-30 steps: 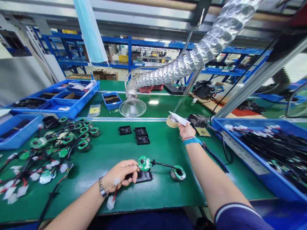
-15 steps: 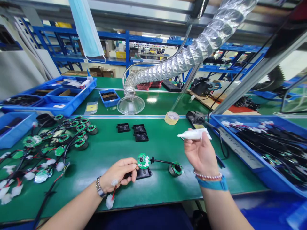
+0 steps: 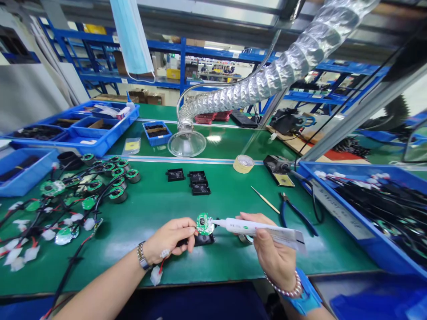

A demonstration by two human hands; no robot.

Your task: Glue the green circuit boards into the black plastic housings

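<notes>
The green circuit board (image 3: 204, 224) is sitting just above the near part of the table (image 3: 150, 200), its left edge being pinched between the thumb and fingers of the left hand (image 3: 173, 238). A white tube (image 3: 267, 232) is lying almost level in the grip of the right hand (image 3: 275, 253), whose thumb is pressing on its near side while the fingers are curling behind it. The tube's narrow nozzle is pointing left and reaching the board's right edge; whether it is touching the surface is too small to tell. Below the board, a black case (image 3: 205, 240) is resting on the table, partly hidden by the left hand. A white connector (image 3: 155, 275) on red wires is hanging beneath that hand. A round part (image 3: 246, 239) is showing only partly behind the tube and the right hand.

Farther out, three more black cases (image 3: 200, 188) are lying beyond the board, two together and one to their left. A thin stick (image 3: 265, 200) and open-handled pliers (image 3: 298, 217) are lying beyond the right hand, with a tape roll (image 3: 243, 164) farther back. Wired parts with green boards (image 3: 117, 194) are crowding the table's left side, and a blue bin (image 3: 353, 222) is holding black cables and white connectors on the right. A clear funnel (image 3: 187, 144) is hanging over the back of the table from a silvery duct (image 3: 267, 82).
</notes>
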